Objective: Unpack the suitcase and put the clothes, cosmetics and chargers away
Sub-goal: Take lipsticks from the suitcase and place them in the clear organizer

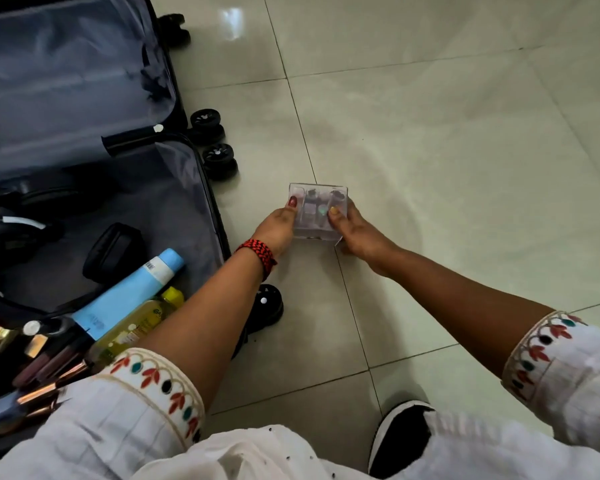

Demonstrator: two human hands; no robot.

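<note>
A clear plastic box (pixel 316 211) of small cosmetic bottles sits low over the tiled floor, right of the open suitcase (pixel 174 206). My left hand (pixel 278 227) grips its left side, thumb on top. My right hand (pixel 355 230) grips its right side the same way. Inside the suitcase lie a blue tube (pixel 129 294), a yellow bottle (pixel 137 327), a black pouch (pixel 113 251), black cables and chargers (pixel 11 233), and several rose-gold makeup items (pixel 39 379) at the lower left.
Suitcase wheels (pixel 219 157) stick out toward the box, and another wheel (pixel 267 306) sits under my left forearm. My black-and-white shoe (pixel 399 434) rests on the floor at the bottom. Glossy tiled floor (pixel 447 140) stretches to the right and beyond.
</note>
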